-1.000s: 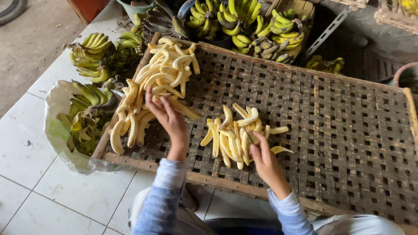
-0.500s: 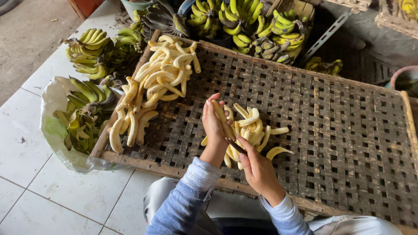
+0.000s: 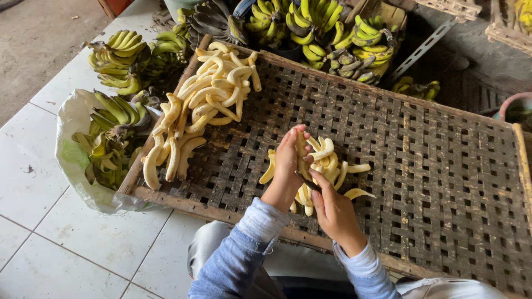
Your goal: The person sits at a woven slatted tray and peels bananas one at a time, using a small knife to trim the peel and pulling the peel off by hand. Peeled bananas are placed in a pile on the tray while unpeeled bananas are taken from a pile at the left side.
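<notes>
My left hand (image 3: 287, 166) is raised on edge over the small heap of peeled bananas (image 3: 335, 165), its fingers closed round one pale peeled banana (image 3: 302, 145). My right hand (image 3: 332, 207) is just below and to the right, pinching a thin dark blade-like tool (image 3: 305, 180) whose tip lies against the left palm. Both hands hover over the near middle of the woven bamboo tray (image 3: 432, 166). A larger heap of peeled bananas (image 3: 205, 105) lies at the tray's left end.
Green and yellow unpeeled banana bunches (image 3: 113, 133) sit on a white plastic sack (image 3: 69, 160) left of the tray, on a white tiled floor. More bunches (image 3: 310, 22) crowd the tray's far edge. A pink tub rim (image 3: 512, 105) shows at the right.
My left hand left the large heap and swung right to the small heap with a banana. My right hand lifted off the small heap and met it with the dark tool.
</notes>
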Demonstrator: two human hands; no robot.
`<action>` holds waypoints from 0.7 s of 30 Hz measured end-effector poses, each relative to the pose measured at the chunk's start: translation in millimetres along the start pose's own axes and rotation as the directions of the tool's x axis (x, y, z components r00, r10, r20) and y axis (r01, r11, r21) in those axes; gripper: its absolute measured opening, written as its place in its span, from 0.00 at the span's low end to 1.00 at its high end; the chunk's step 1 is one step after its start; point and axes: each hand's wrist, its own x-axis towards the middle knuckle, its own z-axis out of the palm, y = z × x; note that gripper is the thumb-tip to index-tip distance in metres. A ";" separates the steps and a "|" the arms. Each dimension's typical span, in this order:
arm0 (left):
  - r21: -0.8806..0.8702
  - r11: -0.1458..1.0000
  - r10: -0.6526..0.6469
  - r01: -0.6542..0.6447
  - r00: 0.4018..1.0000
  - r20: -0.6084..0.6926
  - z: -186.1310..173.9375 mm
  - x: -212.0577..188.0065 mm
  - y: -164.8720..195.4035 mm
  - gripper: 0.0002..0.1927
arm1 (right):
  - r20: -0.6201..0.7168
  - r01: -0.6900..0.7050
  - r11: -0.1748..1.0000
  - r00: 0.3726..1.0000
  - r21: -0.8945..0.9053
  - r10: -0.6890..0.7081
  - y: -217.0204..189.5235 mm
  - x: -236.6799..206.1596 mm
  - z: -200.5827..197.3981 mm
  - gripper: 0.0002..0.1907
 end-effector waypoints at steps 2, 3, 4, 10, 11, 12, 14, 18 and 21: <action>-0.026 0.996 -0.084 0.085 0.996 0.029 -7.2 8.2 -8.7 0.13 | -0.022 0.038 0.998 0.999 -0.041 -0.039 1.5 1.8 -0.5 0.23; -0.044 0.991 -0.125 0.127 0.991 0.042 -10.6 12.6 -13.8 0.13 | -0.036 0.059 0.996 0.997 -0.064 -0.062 3.0 3.9 -0.5 0.23; -0.060 0.984 -0.164 0.167 0.985 0.057 -13.8 17.1 -18.8 0.14 | -0.052 0.081 0.993 0.995 -0.087 -0.085 4.1 5.0 -0.5 0.23; -0.164 0.956 -0.215 0.243 0.961 0.173 -25.1 31.0 -38.8 0.13 | 0.022 -0.053 0.991 0.998 -0.124 0.056 12.9 10.1 -2.9 0.25; -0.188 0.947 -0.223 0.260 0.955 0.196 -24.9 31.5 -39.7 0.13 | 0.019 -0.056 0.989 0.998 -0.136 0.059 14.3 10.7 -3.7 0.25; -0.212 0.938 -0.230 0.276 0.948 0.219 -24.1 31.6 -40.1 0.12 | 0.015 -0.058 0.987 0.998 -0.147 0.061 15.8 12.0 -4.3 0.25; -0.236 0.926 -0.235 0.296 0.938 0.254 -21.7 30.7 -40.1 0.12 | -0.017 -0.032 0.986 0.999 -0.165 0.030 17.8 13.8 -4.0 0.25; -0.212 0.929 -0.244 0.304 0.932 0.270 -15.6 26.5 -39.5 0.11 | -0.092 0.020 0.979 0.995 -0.205 -0.040 24.4 20.2 -4.6 0.24; -0.200 0.927 -0.247 0.318 0.917 0.315 -12.0 24.9 -40.9 0.12 | -0.109 0.031 0.979 0.993 -0.202 -0.053 30.7 21.6 -6.1 0.24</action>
